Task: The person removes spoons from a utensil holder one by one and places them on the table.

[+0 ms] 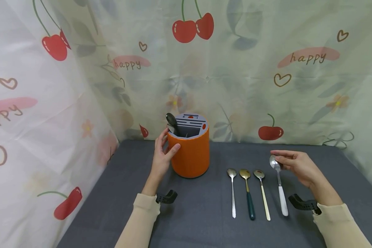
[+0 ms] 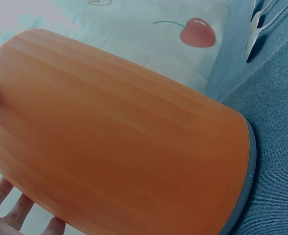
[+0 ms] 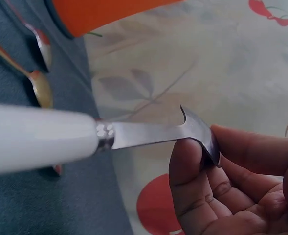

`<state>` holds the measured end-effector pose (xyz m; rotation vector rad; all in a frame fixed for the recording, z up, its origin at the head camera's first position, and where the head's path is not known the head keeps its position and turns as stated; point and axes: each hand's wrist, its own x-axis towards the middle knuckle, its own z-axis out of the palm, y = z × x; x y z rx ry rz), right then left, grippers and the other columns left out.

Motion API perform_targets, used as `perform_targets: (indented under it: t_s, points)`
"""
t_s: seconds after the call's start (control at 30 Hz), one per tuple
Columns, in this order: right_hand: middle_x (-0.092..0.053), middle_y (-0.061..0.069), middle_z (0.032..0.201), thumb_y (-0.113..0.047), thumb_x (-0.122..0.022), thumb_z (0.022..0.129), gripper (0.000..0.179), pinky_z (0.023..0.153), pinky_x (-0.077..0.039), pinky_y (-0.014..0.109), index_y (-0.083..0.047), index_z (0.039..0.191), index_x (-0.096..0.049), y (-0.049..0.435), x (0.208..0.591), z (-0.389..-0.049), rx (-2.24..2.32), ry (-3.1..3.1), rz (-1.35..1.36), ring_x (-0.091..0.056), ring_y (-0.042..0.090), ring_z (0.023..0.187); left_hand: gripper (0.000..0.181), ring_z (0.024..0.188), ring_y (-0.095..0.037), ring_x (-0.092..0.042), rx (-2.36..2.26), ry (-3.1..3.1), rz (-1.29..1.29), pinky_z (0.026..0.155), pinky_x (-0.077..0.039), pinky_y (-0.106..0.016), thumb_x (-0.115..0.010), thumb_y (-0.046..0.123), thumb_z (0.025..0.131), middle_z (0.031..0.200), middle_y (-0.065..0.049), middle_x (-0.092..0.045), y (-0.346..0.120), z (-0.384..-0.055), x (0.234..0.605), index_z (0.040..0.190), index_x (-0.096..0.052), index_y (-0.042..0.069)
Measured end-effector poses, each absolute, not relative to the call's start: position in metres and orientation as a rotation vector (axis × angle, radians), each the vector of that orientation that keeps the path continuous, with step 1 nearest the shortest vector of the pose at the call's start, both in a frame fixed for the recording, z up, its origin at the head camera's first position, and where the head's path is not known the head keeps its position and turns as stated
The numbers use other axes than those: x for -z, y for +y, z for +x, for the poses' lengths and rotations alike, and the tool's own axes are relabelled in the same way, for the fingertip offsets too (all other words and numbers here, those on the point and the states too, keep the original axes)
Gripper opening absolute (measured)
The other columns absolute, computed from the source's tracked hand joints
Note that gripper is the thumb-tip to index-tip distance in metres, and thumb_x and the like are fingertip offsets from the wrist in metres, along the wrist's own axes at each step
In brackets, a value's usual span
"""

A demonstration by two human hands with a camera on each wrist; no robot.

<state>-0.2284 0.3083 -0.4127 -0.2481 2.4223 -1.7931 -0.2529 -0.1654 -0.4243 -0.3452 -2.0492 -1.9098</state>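
My left hand (image 1: 162,160) grips the orange cylindrical utensil holder (image 1: 191,156) from its left side, thumb on the front and fingers around the back. A dark spoon (image 1: 172,120) stands bowl-up in the holder's slotted grey top (image 1: 190,117). With my right hand (image 1: 300,169) I pinch the bowl end of a white-handled spoon (image 1: 283,201), whose handle points back toward me. In the right wrist view, thumb and fingers press both sides of its metal bowl (image 3: 202,137).
Three spoons lie side by side between the holder and my right hand: a silver one (image 1: 233,193), one with a dark green handle (image 1: 250,205) and one with a cream handle (image 1: 265,201). A cherry-print curtain (image 1: 204,93) hangs behind the grey tabletop (image 1: 201,213).
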Motion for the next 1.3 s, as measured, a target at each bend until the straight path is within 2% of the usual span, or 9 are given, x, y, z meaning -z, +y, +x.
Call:
perform_targets:
  t_s: [0.27, 0.47, 0.6, 0.77, 0.9, 1.2, 1.3]
  points:
    - [-0.068, -0.020, 0.112, -0.024, -0.065, 0.105, 0.035, 0.082, -0.055, 0.031, -0.008, 0.135, -0.070, 0.312, 0.435, -0.234, 1.706, 2.429, -0.196, -0.063, 0.010, 0.092, 0.073, 0.155, -0.025, -0.024, 1.939, -2.064, -0.317, 0.124, -0.026, -0.054, -0.070, 0.021, 0.101, 0.164, -0.003, -0.024, -0.166, -0.254, 0.423, 0.163, -0.033, 0.031]
    - [-0.067, -0.011, 0.119, -0.020, -0.062, 0.106, 0.046, 0.080, -0.056, 0.030, 0.010, 0.142, -0.058, 0.316, 0.453, -0.238, 1.704, 2.399, -0.140, -0.062, 0.009, 0.093, 0.071, 0.155, -0.029, -0.024, 1.968, -2.063, -0.310, 0.124, -0.025, -0.056, -0.069, 0.014, 0.102, 0.164, -0.008, -0.024, -0.162, -0.242, 0.408, 0.163, -0.033, 0.022]
    - [-0.066, -0.004, 0.127, -0.017, -0.061, 0.107, 0.052, 0.080, -0.057, 0.029, 0.015, 0.145, -0.049, 0.320, 0.461, -0.239, 1.742, 2.343, -0.112, -0.062, 0.007, 0.095, 0.070, 0.154, -0.029, -0.024, 1.971, -2.056, -0.324, 0.124, -0.025, -0.056, -0.067, 0.013, 0.102, 0.163, -0.009, -0.025, -0.158, -0.231, 0.397, 0.163, -0.034, 0.020]
    - [-0.067, -0.011, 0.123, -0.013, -0.062, 0.105, 0.055, 0.080, -0.057, 0.028, 0.018, 0.147, -0.044, 0.324, 0.468, -0.241, 1.797, 2.258, -0.111, -0.063, 0.004, 0.096, 0.071, 0.154, -0.028, -0.025, 1.952, -2.072, -0.298, 0.124, -0.024, -0.056, -0.069, 0.017, 0.102, 0.163, -0.007, -0.026, -0.161, -0.242, 0.409, 0.163, -0.034, 0.024]
    - [-0.066, -0.015, 0.118, -0.009, -0.063, 0.104, 0.052, 0.078, -0.058, 0.028, 0.019, 0.145, -0.046, 0.326, 0.475, -0.243, 1.835, 2.199, -0.115, -0.065, 0.006, 0.092, 0.073, 0.154, -0.025, -0.024, 1.937, -2.073, -0.295, 0.124, -0.025, -0.055, -0.070, 0.021, 0.101, 0.164, -0.004, -0.025, -0.165, -0.252, 0.422, 0.163, -0.032, 0.030]
    - [-0.061, 0.006, 0.121, -0.006, -0.063, 0.103, 0.054, 0.077, -0.060, 0.031, 0.020, 0.145, -0.043, 0.320, 0.482, -0.241, 1.766, 2.255, -0.090, -0.066, 0.011, 0.088, 0.069, 0.152, -0.022, -0.027, 1.913, -2.073, -0.317, 0.123, -0.029, -0.054, -0.072, 0.031, 0.100, 0.160, 0.002, -0.028, -0.165, -0.252, 0.423, 0.159, -0.036, 0.039]
    - [-0.065, 0.008, 0.111, -0.004, -0.061, 0.104, 0.052, 0.074, -0.061, 0.032, 0.022, 0.144, -0.042, 0.317, 0.481, -0.239, 1.759, 2.279, -0.071, -0.068, 0.013, 0.082, 0.069, 0.152, -0.022, -0.028, 1.907, -2.062, -0.338, 0.122, -0.029, -0.054, -0.072, 0.030, 0.100, 0.159, 0.002, -0.029, -0.165, -0.252, 0.423, 0.159, -0.037, 0.040]
